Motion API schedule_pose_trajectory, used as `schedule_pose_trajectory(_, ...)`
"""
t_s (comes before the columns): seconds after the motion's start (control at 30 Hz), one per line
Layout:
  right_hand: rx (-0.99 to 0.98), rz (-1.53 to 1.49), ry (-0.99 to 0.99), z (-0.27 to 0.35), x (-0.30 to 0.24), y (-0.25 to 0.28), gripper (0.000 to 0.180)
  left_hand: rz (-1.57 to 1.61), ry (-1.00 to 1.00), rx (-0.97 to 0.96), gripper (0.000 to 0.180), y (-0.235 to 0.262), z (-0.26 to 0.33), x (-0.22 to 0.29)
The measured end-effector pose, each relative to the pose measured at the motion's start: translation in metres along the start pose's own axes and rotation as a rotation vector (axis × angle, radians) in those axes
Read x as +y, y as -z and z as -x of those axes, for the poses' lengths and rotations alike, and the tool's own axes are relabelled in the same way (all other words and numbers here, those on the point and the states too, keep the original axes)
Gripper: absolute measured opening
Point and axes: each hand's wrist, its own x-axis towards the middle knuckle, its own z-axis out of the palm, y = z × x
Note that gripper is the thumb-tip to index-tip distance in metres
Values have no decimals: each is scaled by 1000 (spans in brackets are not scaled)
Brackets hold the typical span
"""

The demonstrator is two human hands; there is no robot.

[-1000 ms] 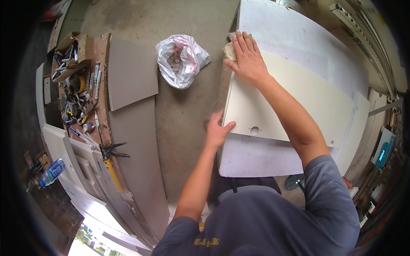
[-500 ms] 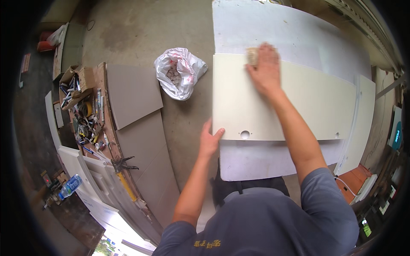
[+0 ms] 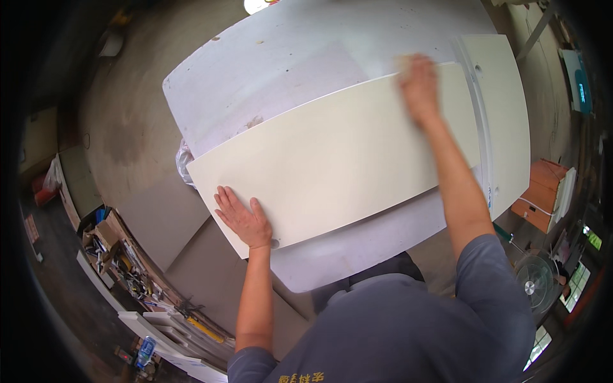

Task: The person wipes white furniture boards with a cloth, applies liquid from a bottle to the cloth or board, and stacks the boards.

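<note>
While a bench strewn with tools (image 3: 121, 260) runs along the lower left, a plastic bottle (image 3: 146, 351) with a blue label stands out near the bottom edge, and grey boards (image 3: 167, 220) lie just right of the bench. Next comes a white plastic bag (image 3: 184, 164), mostly hidden behind the table (image 3: 203, 96). The left hand (image 3: 246, 218) lies flat near the left end of a long cream panel (image 3: 338, 159), fingers spread and grasping nothing. That panel rests at a slant on the table, its near left corner seeming to overhang the edge. Toward its right end, at the far long edge, is the right hand (image 3: 419, 89), blurred, with a tan pad (image 3: 404, 62) at its fingers; I cannot tell how firmly the fingers close on it. A second cream panel (image 3: 502, 96) lies just beyond the right end, with an orange-brown box (image 3: 541, 195) and a fan (image 3: 534, 281) farther right.

The step in hand looks like rubbing or wiping along the far edge. The next move, I judge, calls for the left palm to steady the panel and the pad to keep even contact near that right corner.
</note>
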Motion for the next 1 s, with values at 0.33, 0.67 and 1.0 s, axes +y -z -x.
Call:
schedule_pose_trajectory(0.33,-173,-585,362,60,-184,16,94,-89,-65,-2,72,-4,-9,2)
schedule_pose_trajectory(0.67,-287,-56,-11,15,27,54,89,-67,-63,52,71,-8,-2,9)
schedule_pose_trajectory(1.0,-57,-77,-217,-17,120,35,92,-65,-97,61,70,-4,-4,15)
